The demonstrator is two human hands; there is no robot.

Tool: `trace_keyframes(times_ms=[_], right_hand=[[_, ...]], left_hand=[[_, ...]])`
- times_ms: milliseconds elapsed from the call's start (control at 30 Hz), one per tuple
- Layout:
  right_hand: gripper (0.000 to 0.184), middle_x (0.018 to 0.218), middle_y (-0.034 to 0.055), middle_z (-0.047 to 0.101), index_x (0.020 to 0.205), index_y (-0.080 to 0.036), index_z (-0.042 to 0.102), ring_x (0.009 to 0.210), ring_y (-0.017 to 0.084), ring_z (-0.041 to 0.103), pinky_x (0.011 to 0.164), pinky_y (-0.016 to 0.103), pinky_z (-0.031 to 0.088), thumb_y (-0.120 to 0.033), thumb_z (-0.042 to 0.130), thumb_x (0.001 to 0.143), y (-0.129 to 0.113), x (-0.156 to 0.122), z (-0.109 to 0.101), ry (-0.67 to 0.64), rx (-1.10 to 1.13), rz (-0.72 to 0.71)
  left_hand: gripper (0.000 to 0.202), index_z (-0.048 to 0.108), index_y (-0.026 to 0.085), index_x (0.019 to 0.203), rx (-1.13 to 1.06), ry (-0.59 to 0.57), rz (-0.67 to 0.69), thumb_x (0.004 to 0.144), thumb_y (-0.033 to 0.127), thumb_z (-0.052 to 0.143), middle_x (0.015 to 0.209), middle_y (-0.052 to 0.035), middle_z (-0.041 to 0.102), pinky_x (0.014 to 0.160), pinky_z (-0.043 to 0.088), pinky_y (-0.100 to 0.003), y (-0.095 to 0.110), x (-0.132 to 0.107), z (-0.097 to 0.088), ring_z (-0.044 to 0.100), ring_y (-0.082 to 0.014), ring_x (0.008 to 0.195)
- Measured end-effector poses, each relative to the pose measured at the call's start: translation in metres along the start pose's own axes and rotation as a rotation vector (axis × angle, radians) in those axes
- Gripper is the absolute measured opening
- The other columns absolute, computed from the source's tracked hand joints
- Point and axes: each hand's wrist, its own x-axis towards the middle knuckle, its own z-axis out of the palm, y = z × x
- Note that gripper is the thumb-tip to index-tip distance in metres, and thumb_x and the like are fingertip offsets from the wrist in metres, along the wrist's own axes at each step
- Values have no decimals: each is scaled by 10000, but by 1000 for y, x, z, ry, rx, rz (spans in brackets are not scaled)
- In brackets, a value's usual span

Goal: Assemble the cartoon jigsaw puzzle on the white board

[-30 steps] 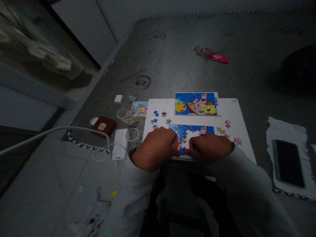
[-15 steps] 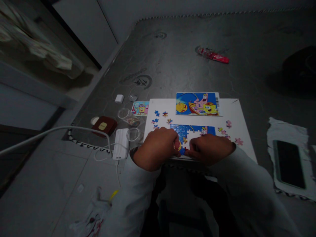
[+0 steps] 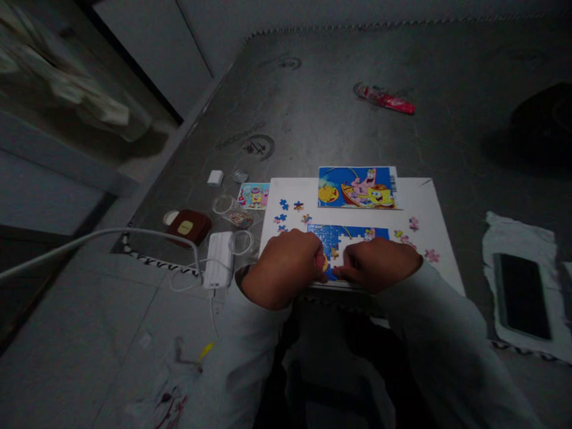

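A white board [image 3: 424, 202] lies on the dark floor mat. On it sits a partly built cartoon jigsaw [image 3: 344, 238] with a blue sky. Both my hands rest on its near edge. My left hand [image 3: 286, 268] is curled, its fingertips pressed on the puzzle's lower left. My right hand [image 3: 379, 265] is curled too, fingertips pinching at a spot near the middle of the puzzle; what they hold is hidden. A printed reference picture [image 3: 356, 187] lies at the board's far edge. Loose pieces lie to the left [image 3: 282, 205] and right [image 3: 413, 224] of the puzzle.
Left of the board are a white charger block [image 3: 218, 261] with cable, a red-brown case [image 3: 188, 227], clear plastic cups [image 3: 227, 207] and a small cartoon card [image 3: 252, 195]. A red wrapper [image 3: 386, 100] lies far back. A phone [image 3: 522, 296] rests on a white cloth at right.
My right hand has crept slightly left and up on the puzzle, closer to the left hand. The left hand has hardly moved.
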Motion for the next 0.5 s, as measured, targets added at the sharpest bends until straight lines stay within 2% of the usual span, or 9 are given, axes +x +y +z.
trace_keyframes(times_ms=[133, 267, 500], right_hand=[[374, 1097, 127, 782, 1002, -257, 764, 1022, 345, 734, 807, 464, 547, -556, 542, 973, -1, -1, 1, 11, -17, -5], [369, 1097, 142, 784, 1019, -242, 762, 1039, 353, 736, 812, 459, 541, -534, 539, 982, -1, -4, -2, -21, -27, -35], [375, 1073, 137, 785, 1023, -253, 756, 1013, 358, 736, 779, 456, 528, -553, 538, 969, 2, -7, -7, -8, -27, -2]], left_hand=[[120, 780, 252, 861, 14, -8, -11, 809, 360, 794, 849, -36, 752, 627, 366, -305, 2, -1, 1, 651, -228, 780], [148, 775, 242, 873, 52, -1, -19, 887, 370, 702, 868, -53, 754, 617, 359, -317, 3, 0, 0, 664, -240, 797], [203, 772, 231, 937, 84, -19, -32, 922, 388, 644, 913, -75, 759, 629, 390, -328, 6, 0, -3, 675, -251, 817]])
